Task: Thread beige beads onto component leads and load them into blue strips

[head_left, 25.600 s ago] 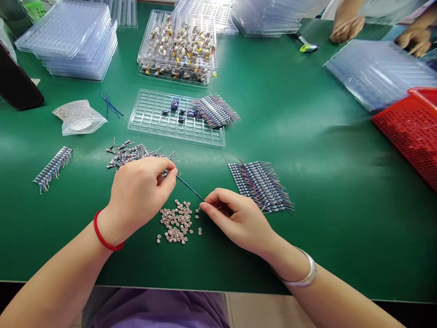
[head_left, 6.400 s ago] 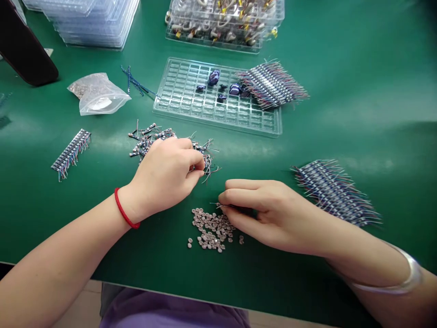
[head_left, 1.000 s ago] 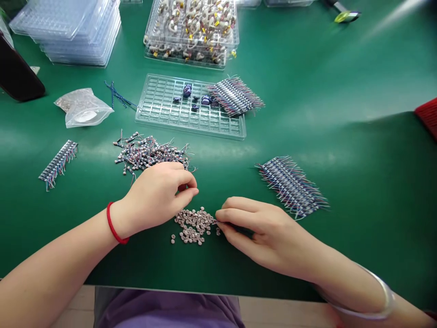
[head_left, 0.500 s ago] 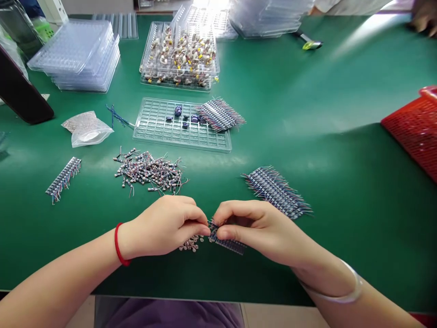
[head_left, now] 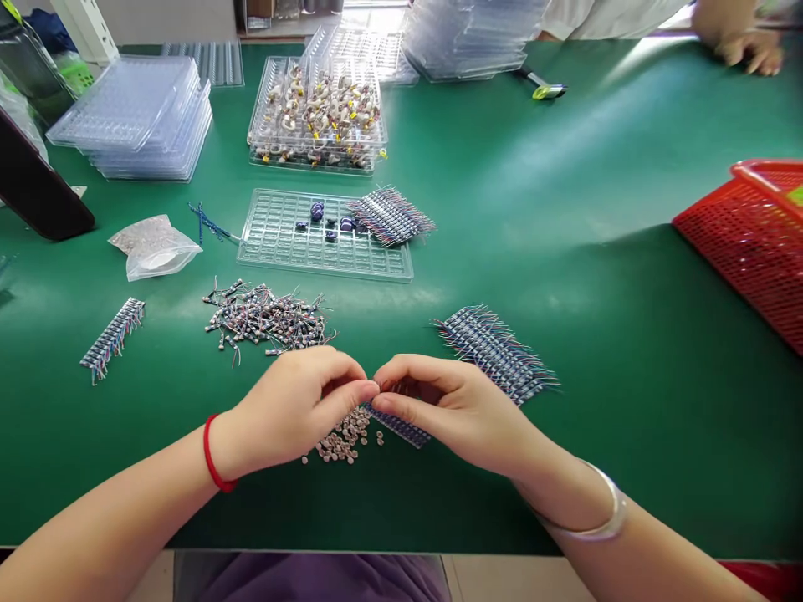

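Note:
My left hand and my right hand meet at their fingertips, both pinched; whatever lies between them is too small and hidden to name. Just below them, small round copper-coloured discs are scattered on the green table. A dark strip of parts lies partly under my right fingers. Behind my right hand rests a slanted row of wired parts. Beyond my left hand is a loose pile of small wired pieces. A short row of similar pieces lies at the left.
A clear tray holds dark parts and a wired bundle. Behind are a filled tray, stacked trays, and a plastic bag. A red basket stands right; another person's hand rests at the back right.
My fingertips have come together and moved slightly up and left, uncovering more discs. The camera view has shifted, and more of the other person's hand shows.

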Available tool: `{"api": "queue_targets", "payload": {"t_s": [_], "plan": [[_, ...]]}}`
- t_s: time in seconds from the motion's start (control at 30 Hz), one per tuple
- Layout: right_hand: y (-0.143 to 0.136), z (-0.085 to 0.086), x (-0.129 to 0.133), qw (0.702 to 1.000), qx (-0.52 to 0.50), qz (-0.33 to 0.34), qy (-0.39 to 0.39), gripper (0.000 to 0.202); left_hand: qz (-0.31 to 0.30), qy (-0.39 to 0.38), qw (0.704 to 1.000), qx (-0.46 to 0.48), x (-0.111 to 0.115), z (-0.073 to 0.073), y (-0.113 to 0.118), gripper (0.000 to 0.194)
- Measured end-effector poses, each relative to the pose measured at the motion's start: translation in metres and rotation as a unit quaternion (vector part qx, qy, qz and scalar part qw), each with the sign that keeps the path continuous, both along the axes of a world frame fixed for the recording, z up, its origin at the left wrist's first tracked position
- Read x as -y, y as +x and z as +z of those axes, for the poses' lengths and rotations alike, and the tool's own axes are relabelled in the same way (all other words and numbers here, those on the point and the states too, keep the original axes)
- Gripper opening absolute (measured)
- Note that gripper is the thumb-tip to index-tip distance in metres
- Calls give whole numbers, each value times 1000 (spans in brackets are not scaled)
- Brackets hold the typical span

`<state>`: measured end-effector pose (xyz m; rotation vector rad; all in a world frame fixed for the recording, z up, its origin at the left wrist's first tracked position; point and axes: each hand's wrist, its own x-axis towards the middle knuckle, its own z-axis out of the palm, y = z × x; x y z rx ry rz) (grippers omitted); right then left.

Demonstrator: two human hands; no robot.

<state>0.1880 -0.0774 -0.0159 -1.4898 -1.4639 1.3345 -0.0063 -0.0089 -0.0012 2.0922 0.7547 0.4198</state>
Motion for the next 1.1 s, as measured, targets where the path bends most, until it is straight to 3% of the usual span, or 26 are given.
{"api": "queue_targets", "payload": {"t_s": [0.27,0.47,0.6,0.77,0.87,0.97,1.1], "plan": [[7,1,-4,996,-24,79,-29,37,-8,10,1000,2,2,-4,1,16],[51,18,6,989,13,111,-95,42,24,58,998,-4,-7,-4,-7,23],[76,23,18,990,16,76,-117,41,41,71,997,-14,-10,-6,-8,25],[77,11,14,995,-16,18,-101,40,47,137,989,-21,-14,-5,-9,22],[72,5,9,993,-45,19,-109,41,95,212,970,-66,-32,0,-14,20],[69,0,7,991,-74,19,-112,41,139,262,940,-169,-60,5,-19,37],[69,-3,8,991,-88,22,-100,43,123,248,916,-292,-88,7,-14,48]]}}
